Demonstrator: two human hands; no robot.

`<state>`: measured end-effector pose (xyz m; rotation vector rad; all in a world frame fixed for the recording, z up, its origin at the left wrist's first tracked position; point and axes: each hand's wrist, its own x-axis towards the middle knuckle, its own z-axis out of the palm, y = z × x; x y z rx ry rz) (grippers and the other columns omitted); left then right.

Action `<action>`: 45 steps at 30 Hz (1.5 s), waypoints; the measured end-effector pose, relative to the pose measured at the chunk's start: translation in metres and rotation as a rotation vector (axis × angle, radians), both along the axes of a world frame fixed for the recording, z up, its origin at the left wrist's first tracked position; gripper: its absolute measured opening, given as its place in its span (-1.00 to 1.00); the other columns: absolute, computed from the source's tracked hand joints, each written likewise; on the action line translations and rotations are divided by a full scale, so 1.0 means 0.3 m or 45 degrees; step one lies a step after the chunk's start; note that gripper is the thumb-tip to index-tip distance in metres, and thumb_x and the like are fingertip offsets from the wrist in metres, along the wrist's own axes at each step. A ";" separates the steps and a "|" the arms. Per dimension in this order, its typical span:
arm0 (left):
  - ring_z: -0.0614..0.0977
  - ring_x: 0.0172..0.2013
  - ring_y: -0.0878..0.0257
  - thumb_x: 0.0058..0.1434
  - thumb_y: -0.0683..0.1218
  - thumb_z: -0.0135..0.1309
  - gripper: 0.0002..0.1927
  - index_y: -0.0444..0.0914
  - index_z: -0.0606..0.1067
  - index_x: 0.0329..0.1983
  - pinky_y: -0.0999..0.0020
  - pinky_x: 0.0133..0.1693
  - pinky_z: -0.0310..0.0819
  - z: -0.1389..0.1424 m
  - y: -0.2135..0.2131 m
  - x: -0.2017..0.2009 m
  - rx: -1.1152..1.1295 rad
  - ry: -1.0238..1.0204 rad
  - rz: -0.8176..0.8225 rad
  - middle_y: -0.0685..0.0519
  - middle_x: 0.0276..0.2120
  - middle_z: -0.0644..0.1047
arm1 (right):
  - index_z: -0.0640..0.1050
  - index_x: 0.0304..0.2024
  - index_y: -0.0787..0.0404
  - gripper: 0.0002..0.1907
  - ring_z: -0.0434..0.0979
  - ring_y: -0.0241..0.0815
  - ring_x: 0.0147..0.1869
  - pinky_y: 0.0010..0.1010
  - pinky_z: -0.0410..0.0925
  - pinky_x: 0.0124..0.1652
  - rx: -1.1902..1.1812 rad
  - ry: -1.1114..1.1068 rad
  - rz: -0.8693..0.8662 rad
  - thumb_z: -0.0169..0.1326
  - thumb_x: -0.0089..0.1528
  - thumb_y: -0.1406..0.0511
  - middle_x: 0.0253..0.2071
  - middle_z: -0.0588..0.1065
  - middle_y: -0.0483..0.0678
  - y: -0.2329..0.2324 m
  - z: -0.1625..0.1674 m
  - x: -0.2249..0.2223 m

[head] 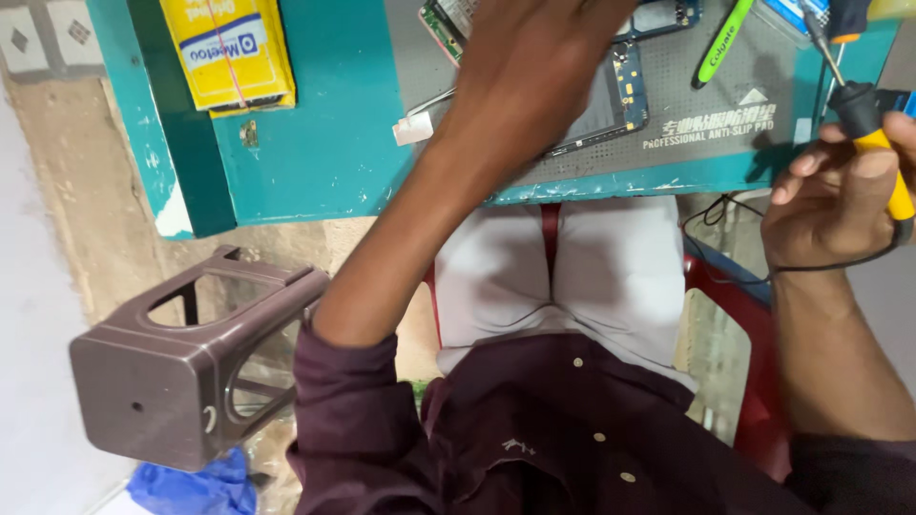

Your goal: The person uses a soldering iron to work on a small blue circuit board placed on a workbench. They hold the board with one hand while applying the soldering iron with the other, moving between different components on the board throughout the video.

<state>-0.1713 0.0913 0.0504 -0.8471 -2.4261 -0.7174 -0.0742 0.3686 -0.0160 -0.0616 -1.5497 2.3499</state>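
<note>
The right hand [840,195] grips a yellow soldering iron [870,133]. The left hand [534,67] covers the open phone [620,95] on the grey mat [725,119]; its grip is hidden. The hot tip could burn fingers.

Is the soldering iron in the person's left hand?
No, the right hand grips the yellow-handled soldering iron, while the left hand rests over the opened phone on the grey mat.

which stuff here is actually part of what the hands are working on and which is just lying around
In use:
- opened phone, under the left hand
- soldering iron, held in the right hand
- grey anti-slip mat beneath the phone

Lying about:
- yellow box
- green toothbrush
- brown plastic stool
- blue bag
</note>
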 end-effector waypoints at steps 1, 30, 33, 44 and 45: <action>0.60 -0.13 -0.02 0.11 -0.26 0.18 -0.74 -0.38 0.58 -0.11 0.02 -0.07 0.40 0.017 -0.041 0.057 0.066 0.108 -0.032 -0.09 -0.18 0.59 | 0.35 0.33 0.24 -0.68 0.44 -0.16 -0.28 -0.43 0.36 -0.38 0.038 0.015 0.004 0.02 0.68 0.18 -0.03 0.47 0.16 0.006 -0.003 0.003; 0.55 0.13 0.00 0.07 0.05 0.57 -0.24 -0.36 0.47 0.22 0.10 0.10 0.58 -0.002 -0.280 0.356 0.101 -0.306 0.183 -0.12 0.17 0.44 | 0.30 0.39 0.26 -0.63 0.43 -0.16 -0.25 -0.48 0.30 -0.37 0.022 -0.061 0.044 -0.04 0.66 0.18 0.02 0.46 0.17 0.036 -0.059 0.024; 0.59 0.15 0.00 0.01 -0.02 0.55 -0.28 -0.39 0.51 0.17 0.15 0.09 0.68 0.066 -0.333 0.394 0.216 -0.347 0.151 -0.14 0.17 0.44 | 0.29 0.40 0.26 -0.60 0.43 -0.16 -0.26 -0.46 0.33 -0.35 0.018 -0.068 0.038 -0.03 0.65 0.16 0.03 0.46 0.16 0.036 -0.065 0.024; 0.38 -0.29 0.33 0.22 -0.12 0.48 -0.45 -0.26 0.49 0.20 0.45 -0.39 0.20 0.176 -0.622 0.315 0.269 0.091 0.692 0.05 0.04 0.40 | 0.29 0.39 0.29 -0.60 0.43 -0.18 -0.24 -0.46 0.30 -0.37 0.008 -0.096 0.019 0.00 0.67 0.17 0.01 0.45 0.16 -0.002 -0.017 0.015; 0.39 -0.25 0.31 0.32 -0.15 0.44 -0.50 -0.24 0.47 0.24 0.47 -0.34 0.22 0.178 -0.632 0.289 0.312 0.094 0.687 0.08 0.08 0.37 | 0.29 0.40 0.29 -0.60 0.43 -0.18 -0.24 -0.46 0.30 -0.37 0.004 -0.100 0.016 -0.01 0.66 0.17 0.01 0.46 0.16 -0.010 -0.007 0.013</action>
